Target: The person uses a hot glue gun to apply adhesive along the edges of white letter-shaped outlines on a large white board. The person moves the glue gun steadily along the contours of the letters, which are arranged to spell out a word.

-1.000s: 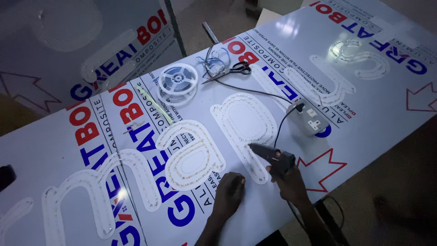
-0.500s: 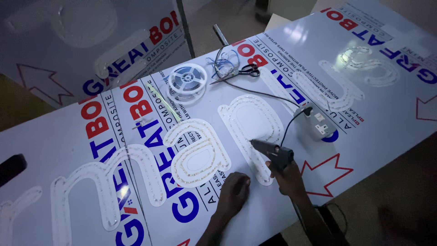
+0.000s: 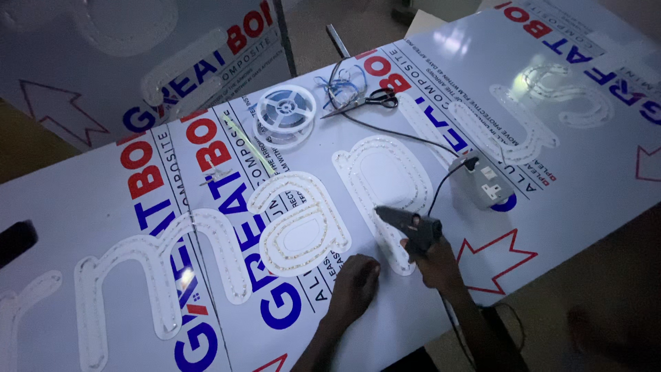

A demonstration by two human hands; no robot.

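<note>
1. The scene is dim overall, with a cool bluish cast; the floor and the room at the edges fall into near darkness.
2. Light comes from overhead and reflects off the glossy white sheet (image 3: 564, 172), brightest at the upper right.
3. A small hot glare spot sits on the sheet at the lower left (image 3: 184, 277).
4. The left hand (image 3: 354, 286) and right hand (image 3: 434, 262) read as dark shapes with little surface detail.
5. Shadows are soft and weak; the glue gun (image 3: 407, 224) casts only a faint one.
6. The picture is slightly soft and grainy, with straight edges bowing a little near the frame borders.
</note>
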